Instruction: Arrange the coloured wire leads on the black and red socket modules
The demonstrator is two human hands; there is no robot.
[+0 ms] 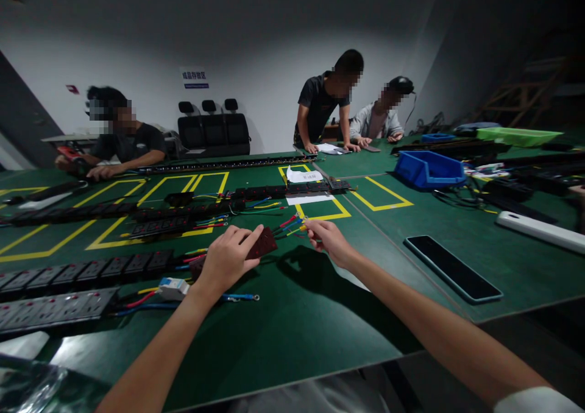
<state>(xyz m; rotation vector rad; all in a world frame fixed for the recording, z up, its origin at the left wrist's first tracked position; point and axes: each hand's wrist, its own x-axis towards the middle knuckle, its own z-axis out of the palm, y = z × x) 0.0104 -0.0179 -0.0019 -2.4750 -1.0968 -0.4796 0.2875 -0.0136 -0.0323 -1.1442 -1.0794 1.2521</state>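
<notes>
My left hand (231, 256) is closed over a dark reddish socket strip (262, 244), its fingers lying across the top. Red, blue and yellow-green wires (289, 225) run out of the strip's right end. At their ring-terminal tips, my right hand (329, 239) pinches the wire ends between thumb and fingertips. Below my left wrist, blue wires (240, 297) with ring terminals lie on the table, near a small white and blue block (173, 288). Longer black socket strips (59, 306) with red marks lie to the left of my left hand.
The green table (283, 346) carries yellow tape outlines. A phone (452, 267) lies right of my right forearm, near a white bar (542, 230). A blue bin (429, 169) and a green tray (518, 136) stand at right. Three people (324, 108) are across the table.
</notes>
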